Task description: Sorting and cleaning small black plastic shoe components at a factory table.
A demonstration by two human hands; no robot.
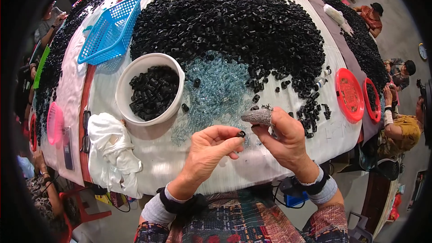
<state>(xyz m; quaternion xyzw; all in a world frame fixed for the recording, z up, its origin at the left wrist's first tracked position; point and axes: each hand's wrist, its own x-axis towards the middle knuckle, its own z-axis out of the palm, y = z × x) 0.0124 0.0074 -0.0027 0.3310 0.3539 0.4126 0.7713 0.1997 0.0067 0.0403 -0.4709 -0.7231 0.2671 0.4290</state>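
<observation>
My left hand (208,152) pinches a small black plastic piece (241,134) between thumb and forefinger; a round opening shows in it. Close on its right is my right hand (288,138), its thumb and fingers drawn together. A grey knitted finger cover (258,117) wraps its forefinger. Something dark shows by the right thumb tip, too small to name. Beyond the hands spreads a heap of small clear bluish rings or springs (217,83). Behind that lies a large pile of black plastic pieces (225,24). More black pieces fill a white round tub (123,108) to the left.
A blue plastic basket (96,45) stands far left. Crumpled white cloth (110,148) and dark glasses (85,130) lie near left. On the right are a red round lid or tray (348,94) and small bottles (320,82). Other people sit at tables on both sides.
</observation>
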